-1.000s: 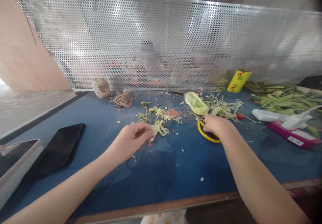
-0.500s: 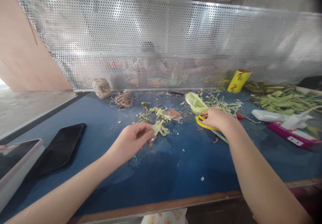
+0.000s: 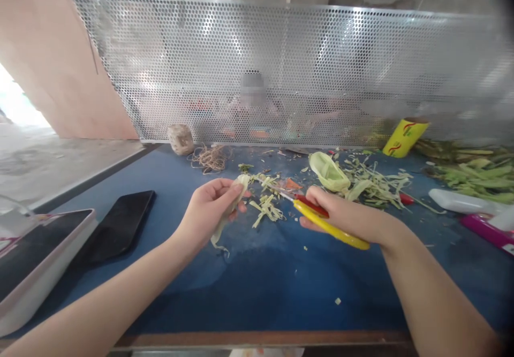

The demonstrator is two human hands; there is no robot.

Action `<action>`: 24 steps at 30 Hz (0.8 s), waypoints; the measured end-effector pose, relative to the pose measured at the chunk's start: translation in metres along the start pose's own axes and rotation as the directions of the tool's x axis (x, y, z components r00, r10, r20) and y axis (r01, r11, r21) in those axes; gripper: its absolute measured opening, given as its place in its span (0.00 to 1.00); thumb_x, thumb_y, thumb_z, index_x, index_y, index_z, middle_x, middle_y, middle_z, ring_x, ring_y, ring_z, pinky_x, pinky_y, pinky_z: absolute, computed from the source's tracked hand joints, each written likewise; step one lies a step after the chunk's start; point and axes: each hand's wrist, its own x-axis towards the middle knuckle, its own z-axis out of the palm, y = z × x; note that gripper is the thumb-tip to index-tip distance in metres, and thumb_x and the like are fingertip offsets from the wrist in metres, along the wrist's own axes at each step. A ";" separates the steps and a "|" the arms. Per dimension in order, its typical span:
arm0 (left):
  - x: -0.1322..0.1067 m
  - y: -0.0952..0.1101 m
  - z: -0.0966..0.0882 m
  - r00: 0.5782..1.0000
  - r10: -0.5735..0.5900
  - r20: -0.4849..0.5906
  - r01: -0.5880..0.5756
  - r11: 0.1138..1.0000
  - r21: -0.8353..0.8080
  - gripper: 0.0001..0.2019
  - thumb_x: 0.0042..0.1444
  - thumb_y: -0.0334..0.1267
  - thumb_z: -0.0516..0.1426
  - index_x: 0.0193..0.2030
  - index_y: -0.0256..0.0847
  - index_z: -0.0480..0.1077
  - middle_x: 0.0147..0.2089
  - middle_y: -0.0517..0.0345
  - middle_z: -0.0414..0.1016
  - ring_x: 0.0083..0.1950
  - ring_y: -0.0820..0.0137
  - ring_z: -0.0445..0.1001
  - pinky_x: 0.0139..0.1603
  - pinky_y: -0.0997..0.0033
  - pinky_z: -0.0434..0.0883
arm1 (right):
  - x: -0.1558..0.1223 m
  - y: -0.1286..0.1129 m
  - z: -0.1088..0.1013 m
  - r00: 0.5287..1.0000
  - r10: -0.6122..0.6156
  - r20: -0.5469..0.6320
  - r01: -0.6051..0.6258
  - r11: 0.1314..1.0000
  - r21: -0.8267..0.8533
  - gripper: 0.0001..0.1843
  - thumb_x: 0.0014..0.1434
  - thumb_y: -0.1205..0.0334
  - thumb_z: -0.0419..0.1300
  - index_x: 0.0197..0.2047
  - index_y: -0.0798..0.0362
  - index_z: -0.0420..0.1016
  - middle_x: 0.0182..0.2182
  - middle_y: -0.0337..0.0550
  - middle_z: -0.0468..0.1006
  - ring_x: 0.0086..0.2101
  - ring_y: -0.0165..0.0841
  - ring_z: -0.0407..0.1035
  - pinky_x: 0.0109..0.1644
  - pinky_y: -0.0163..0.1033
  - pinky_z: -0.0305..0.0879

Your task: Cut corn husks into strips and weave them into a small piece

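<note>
I see the left hand [image 3: 214, 202] over the blue table [image 3: 257, 293], thumb and fingers pinched on a pale leaf strip [image 3: 241, 182]. Strip's long axis slants: upper end sticks out above the fingertips, pointing away from the person and a bit right; lower end trails out under the hand toward the near left, ending in a thin curled tail. Right hand [image 3: 333, 207] has its fingers curled tight round the scissors [image 3: 321, 223], yellow and red handles. Scissors' long axis runs far left to near right: blades point left and slightly away, toward the leaf strip but apart from it; yellow loop end points back right under the hand. Blades blurry, I can't tell if they're spread. Shredded scraps [image 3: 268, 211] lie between the hands, near the blades. Just beyond the right hand I get a hollow green husk [image 3: 328, 172], open side up, with a heap of shreds [image 3: 379, 183] beside it. Twine tangle [image 3: 209, 159] beyond the left hand; black phone [image 3: 116, 228] flat to its left, well apart.
</note>
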 end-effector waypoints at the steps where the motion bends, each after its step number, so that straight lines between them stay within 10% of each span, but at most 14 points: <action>1: 0.001 -0.001 0.000 1.000 -0.009 -0.006 0.009 1.000 -0.009 0.10 0.49 0.41 0.58 0.30 0.35 0.65 0.23 0.60 0.70 0.22 0.78 0.65 0.19 0.81 0.61 | -0.001 -0.004 0.003 0.998 -0.021 0.064 0.020 1.000 0.013 0.21 0.48 0.40 0.53 0.29 0.50 0.55 0.24 0.34 0.67 0.21 0.27 0.58 0.23 0.32 0.53; 24: 0.008 -0.007 -0.005 0.996 -0.081 -0.040 0.073 0.982 -0.173 0.09 0.47 0.38 0.60 0.29 0.35 0.65 0.27 0.59 0.71 0.22 0.79 0.66 0.16 0.82 0.61 | -0.004 -0.012 0.005 0.988 -0.059 0.144 0.053 0.997 0.047 0.25 0.48 0.36 0.50 0.29 0.50 0.50 0.26 0.35 0.63 0.22 0.27 0.56 0.25 0.33 0.51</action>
